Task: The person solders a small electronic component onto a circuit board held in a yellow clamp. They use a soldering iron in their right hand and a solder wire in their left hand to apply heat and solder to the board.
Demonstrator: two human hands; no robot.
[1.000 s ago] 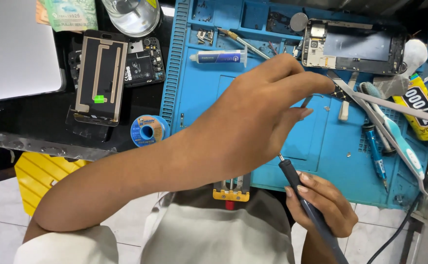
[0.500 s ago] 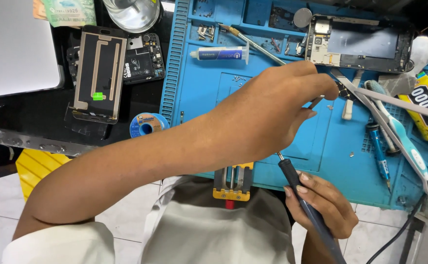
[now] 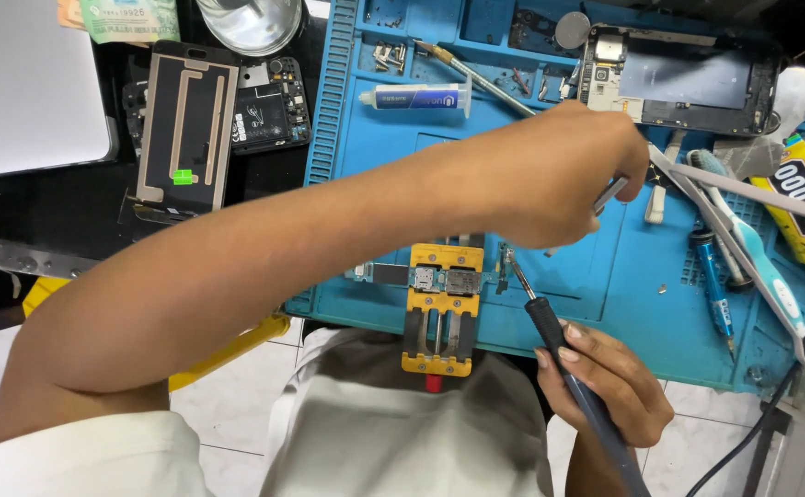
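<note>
My left hand (image 3: 563, 175) reaches across the blue work mat (image 3: 623, 285), shut on a thin metal tool like tweezers (image 3: 610, 193) whose end pokes out to the right. My right hand (image 3: 605, 387) grips the black handle of a soldering iron (image 3: 550, 331) near the mat's front edge. The iron's tip touches or nearly touches the right end of a small circuit board (image 3: 499, 271). A yellow clamp holder (image 3: 439, 313) holds the board. My left forearm hides the mat above the holder.
An opened phone body (image 3: 688, 78) lies at the mat's back right. Around it are a white tube (image 3: 416, 97), loose tweezers (image 3: 471, 69), a blue pen tool (image 3: 711, 276), a toothbrush (image 3: 757, 248) and a yellow glue tube (image 3: 803, 212). Phone parts (image 3: 186, 124) sit on the dark table at left.
My left hand has moved right and lifted, uncovering the yellow holder and board. The soldering iron's tip has advanced up to the board's right end.
</note>
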